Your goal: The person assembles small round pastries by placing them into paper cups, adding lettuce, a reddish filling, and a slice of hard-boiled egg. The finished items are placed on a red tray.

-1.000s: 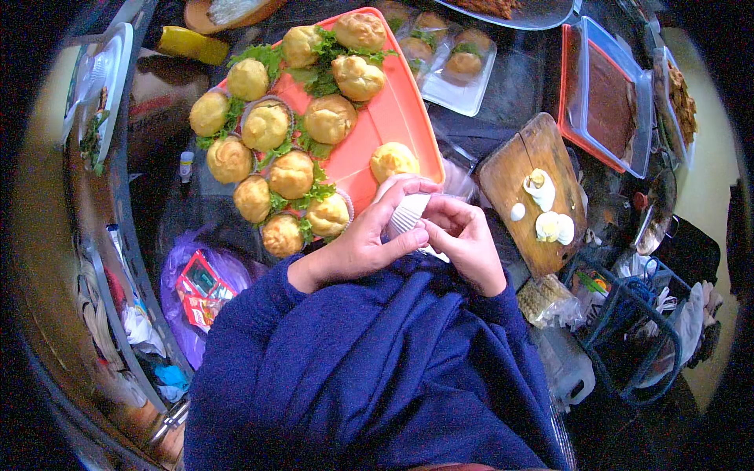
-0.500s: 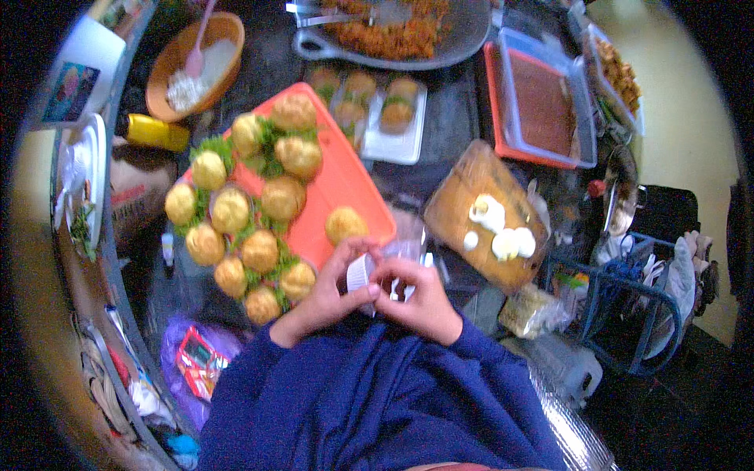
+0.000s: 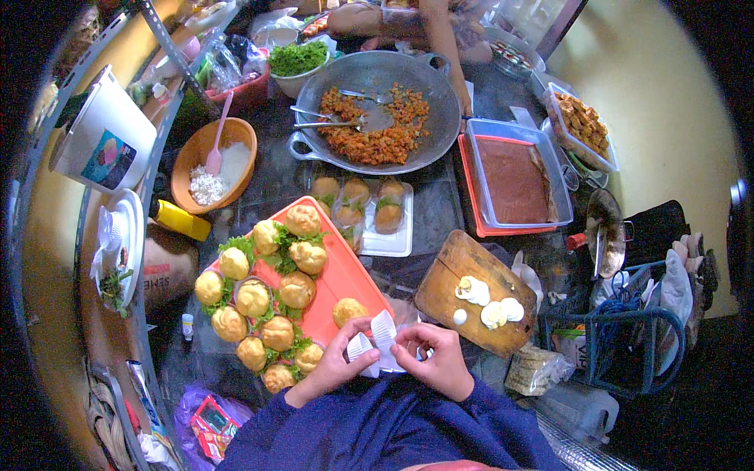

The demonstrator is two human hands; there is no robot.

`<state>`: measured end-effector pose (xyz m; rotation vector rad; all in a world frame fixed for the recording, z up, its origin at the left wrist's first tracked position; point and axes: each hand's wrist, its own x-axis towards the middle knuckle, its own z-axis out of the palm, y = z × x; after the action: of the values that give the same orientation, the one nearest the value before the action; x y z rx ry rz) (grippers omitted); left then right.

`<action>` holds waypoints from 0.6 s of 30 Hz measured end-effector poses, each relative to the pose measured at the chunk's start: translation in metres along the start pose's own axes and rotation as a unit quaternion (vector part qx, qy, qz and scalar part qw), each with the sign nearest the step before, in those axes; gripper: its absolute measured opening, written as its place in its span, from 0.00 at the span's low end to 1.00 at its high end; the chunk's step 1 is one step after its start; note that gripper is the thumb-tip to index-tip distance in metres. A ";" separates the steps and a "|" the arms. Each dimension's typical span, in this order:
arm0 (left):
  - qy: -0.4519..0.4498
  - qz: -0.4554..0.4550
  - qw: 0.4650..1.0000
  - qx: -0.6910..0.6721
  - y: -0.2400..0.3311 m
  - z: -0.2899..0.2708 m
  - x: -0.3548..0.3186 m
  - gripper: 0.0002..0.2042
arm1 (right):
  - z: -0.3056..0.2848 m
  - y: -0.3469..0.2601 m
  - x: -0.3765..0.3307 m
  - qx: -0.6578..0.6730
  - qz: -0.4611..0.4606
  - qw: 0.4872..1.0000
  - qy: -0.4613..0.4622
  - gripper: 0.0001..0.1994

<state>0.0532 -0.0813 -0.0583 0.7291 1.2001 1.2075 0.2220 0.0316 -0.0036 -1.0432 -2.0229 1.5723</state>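
Dominating the far end of the dark surface (image 3: 440,216) is a large metal pan (image 3: 377,110) of orange and green filling with two spoons lying in it. Just right of it stands a clear tub (image 3: 518,177) of brown paste on a red lid. Nearer, an orange tray (image 3: 345,279) carries round golden buns (image 3: 297,289) bedded on green leaves. A wooden board (image 3: 471,302) with white egg slices lies to the tray's right. An orange bowl (image 3: 212,153) with a pink spoon sits at the left. At the near edge, both hands pinch white pleated paper cups (image 3: 379,343) between them: the left hand (image 3: 339,363) grips the stack from the left, and the right hand (image 3: 440,359) holds the upper cup by thumb and fingertips, just beside the tray's near corner.
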 end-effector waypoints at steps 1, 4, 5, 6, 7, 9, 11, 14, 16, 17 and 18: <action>0.000 -0.006 1.000 0.020 0.003 0.001 -0.001 0.25 | 0.001 0.000 -0.001 0.000 -0.002 1.000 -0.012 0.09; -0.005 -0.022 1.000 -0.003 0.010 0.003 -0.004 0.22 | 0.002 0.005 -0.004 0.002 0.034 0.996 -0.084 0.11; -0.009 -0.027 0.999 -0.026 0.012 0.003 -0.004 0.21 | 0.002 0.007 -0.005 0.053 0.058 0.993 -0.093 0.11; -0.009 -0.032 0.999 -0.035 0.013 0.002 -0.005 0.20 | 0.002 0.009 -0.005 0.095 0.089 0.986 -0.105 0.11; -0.010 -0.037 0.998 -0.045 0.014 0.002 -0.005 0.20 | 0.003 0.011 -0.005 0.119 0.139 0.976 -0.120 0.12; -0.005 -0.040 0.998 -0.045 0.013 0.003 -0.006 0.19 | 0.002 0.013 -0.005 0.166 0.125 0.970 -0.128 0.12; 0.006 -0.033 0.999 -0.023 0.011 0.004 -0.006 0.20 | 0.002 0.013 -0.006 0.202 0.132 0.962 -0.129 0.12; 0.021 0.041 0.999 0.028 0.008 0.008 -0.007 0.18 | 0.003 0.012 -0.006 0.236 0.150 0.954 -0.109 0.11; 0.023 0.031 0.998 0.049 0.007 0.006 -0.006 0.17 | 0.006 0.013 -0.006 0.213 0.191 0.953 -0.097 0.11; 0.029 0.017 0.998 0.061 0.007 0.007 -0.009 0.16 | 0.008 0.012 -0.007 0.168 0.157 0.971 -0.070 0.09; 0.028 0.019 0.999 0.039 0.006 0.007 -0.010 0.16 | 0.010 0.013 -0.007 0.107 0.093 0.989 -0.032 0.09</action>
<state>0.0592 -0.0878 -0.0482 0.7838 1.2912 1.2252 0.2238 0.0206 -0.0179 -1.1357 -1.7909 1.8926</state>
